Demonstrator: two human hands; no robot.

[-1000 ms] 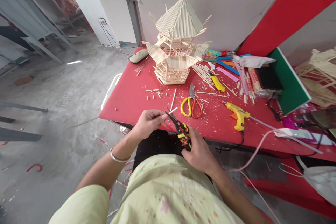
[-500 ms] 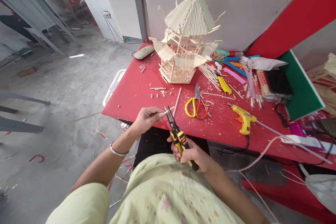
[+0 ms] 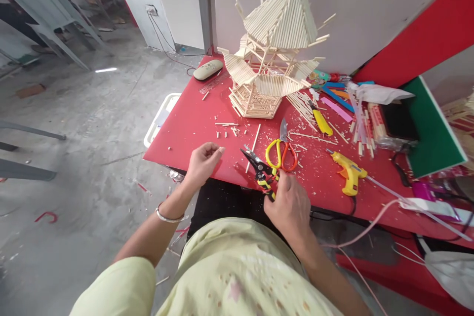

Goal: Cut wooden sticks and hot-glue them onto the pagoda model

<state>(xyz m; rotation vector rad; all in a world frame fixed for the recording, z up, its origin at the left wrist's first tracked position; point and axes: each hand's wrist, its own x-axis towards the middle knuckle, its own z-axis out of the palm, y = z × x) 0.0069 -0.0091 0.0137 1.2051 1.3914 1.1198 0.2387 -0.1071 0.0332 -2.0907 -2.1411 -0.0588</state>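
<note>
My left hand (image 3: 203,162) hovers over the table's front edge, thumb and fingers pinched together. Whatever they may hold is hidden or too small to make out. Wrapped around the yellow-and-black handles of the cutting pliers (image 3: 262,172), my right hand (image 3: 289,201) keeps them low over the table with the black jaws apart, pointing up and left. Close beyond the jaws lies a thin wooden stick (image 3: 255,138). Scissors (image 3: 282,150) with one yellow and one red handle lie just behind my right hand. Short cut stick pieces (image 3: 226,134) are scattered farther back.
A pagoda-like stick model (image 3: 272,69) stands at the back of the red table (image 3: 181,133). To the right lie a yellow cutter knife (image 3: 321,121), loose sticks, a yellow glue gun (image 3: 348,172) with its cord and a green board (image 3: 431,128). A light case (image 3: 208,69) sits back left.
The pliers have moved right and away from my left hand, and their jaws have spread. The stick piece between my left fingers no longer shows. My right hand has turned over the handles.
</note>
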